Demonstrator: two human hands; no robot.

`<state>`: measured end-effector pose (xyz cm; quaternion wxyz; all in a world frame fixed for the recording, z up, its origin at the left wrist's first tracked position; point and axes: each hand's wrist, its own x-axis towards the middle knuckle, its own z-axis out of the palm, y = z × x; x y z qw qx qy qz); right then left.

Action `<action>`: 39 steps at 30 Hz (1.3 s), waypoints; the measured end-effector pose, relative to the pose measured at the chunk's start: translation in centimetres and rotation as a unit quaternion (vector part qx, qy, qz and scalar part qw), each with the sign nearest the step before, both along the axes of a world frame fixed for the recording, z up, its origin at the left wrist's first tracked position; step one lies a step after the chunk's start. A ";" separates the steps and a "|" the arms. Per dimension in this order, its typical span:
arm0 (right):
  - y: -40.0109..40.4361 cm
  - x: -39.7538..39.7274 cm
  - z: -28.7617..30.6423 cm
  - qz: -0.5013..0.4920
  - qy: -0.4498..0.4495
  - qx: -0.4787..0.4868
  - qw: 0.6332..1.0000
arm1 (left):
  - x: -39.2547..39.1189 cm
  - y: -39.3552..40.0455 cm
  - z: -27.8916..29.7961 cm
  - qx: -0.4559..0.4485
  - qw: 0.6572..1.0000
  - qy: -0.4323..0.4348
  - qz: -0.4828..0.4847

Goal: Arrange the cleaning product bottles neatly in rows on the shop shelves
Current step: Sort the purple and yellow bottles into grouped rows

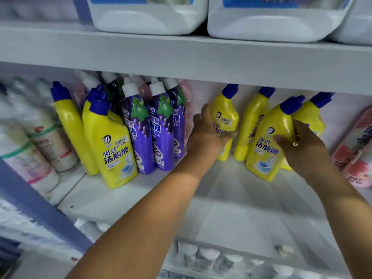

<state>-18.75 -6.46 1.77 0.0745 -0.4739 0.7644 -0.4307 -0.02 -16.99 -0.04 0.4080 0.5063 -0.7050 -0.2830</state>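
Head view, nearest first: two bare forearms reach up and forward over the bare front of the middle shelf [231, 198]. The right hand [302, 146] grasps the front yellow bottle [269, 141], fingers curled round its right shoulder; a ring shows on one finger. This bottle stands nearest the shelf edge, its long axis tilted, blue cap leaning up and to the right. The left hand [207, 133] wraps the rear yellow bottle [225, 119] from its left side, thumb across the label; that bottle sits deeper, close to upright, neck angled right. Between the two held bottles stands a third yellow bottle [251, 125], untouched, and a fourth [312, 115] sits behind the right hand. Further left, a separate yellow group [108, 141] and the purple bottles [153, 127] stand packed together. Judgement: each hand is already on its own bottle, so the coming move likely turns on bringing the tilted front bottle upright and in line with those behind it.
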 end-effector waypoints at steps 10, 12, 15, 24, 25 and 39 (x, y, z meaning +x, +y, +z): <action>-2.4 14.3 1.0 0.205 -0.112 -0.101 0.967 | 15.8 5.7 0.5 -0.178 0.950 0.170 0.192; -4.7 17.6 1.4 0.250 -0.139 -0.093 0.954 | 16.1 3.4 2.6 -0.208 0.954 0.109 0.185; -7.6 21.2 0.8 0.272 -0.138 -0.090 0.948 | 15.1 1.0 5.5 -0.143 0.975 0.026 0.170; -8.1 20.2 -1.1 0.199 -0.103 -0.096 0.970 | 15.1 0.3 4.5 -0.126 0.979 -0.113 0.112; -7.4 19.2 -1.1 0.201 -0.109 -0.093 0.969 | 15.1 0.5 4.2 -0.111 0.984 -0.112 0.084; 5.1 2.1 -0.4 0.135 -0.158 -0.089 0.974 | 4.3 4.9 2.5 -0.068 0.997 -0.011 0.028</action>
